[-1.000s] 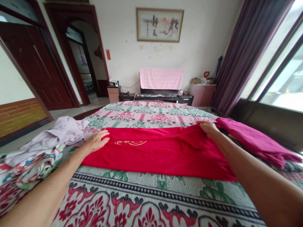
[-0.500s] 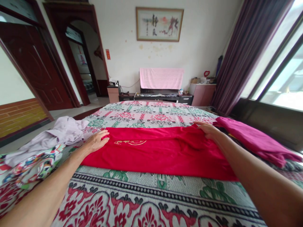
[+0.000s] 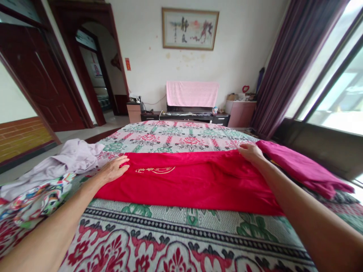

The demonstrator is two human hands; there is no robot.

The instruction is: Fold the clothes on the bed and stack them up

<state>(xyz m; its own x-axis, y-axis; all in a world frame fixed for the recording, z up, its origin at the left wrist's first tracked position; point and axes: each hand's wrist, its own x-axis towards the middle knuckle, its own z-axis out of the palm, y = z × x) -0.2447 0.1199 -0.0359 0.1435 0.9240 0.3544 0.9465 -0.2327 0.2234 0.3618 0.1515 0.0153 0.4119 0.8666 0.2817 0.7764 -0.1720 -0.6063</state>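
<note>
Gold print [image 3: 155, 170] on the red cloth [image 3: 184, 189], stretched across the patterned cover [image 3: 176, 132] short of its far edge, is too blurred to read. The left hand [image 3: 115, 169] pinches the cloth's far left corner; the right hand [image 3: 252, 153], slightly farther right than half a second ago, touches its far edge, its grip hidden.

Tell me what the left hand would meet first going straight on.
Probably the red cloth already under the left hand, then the patterned cover just beyond; depth is hard to judge.
</note>
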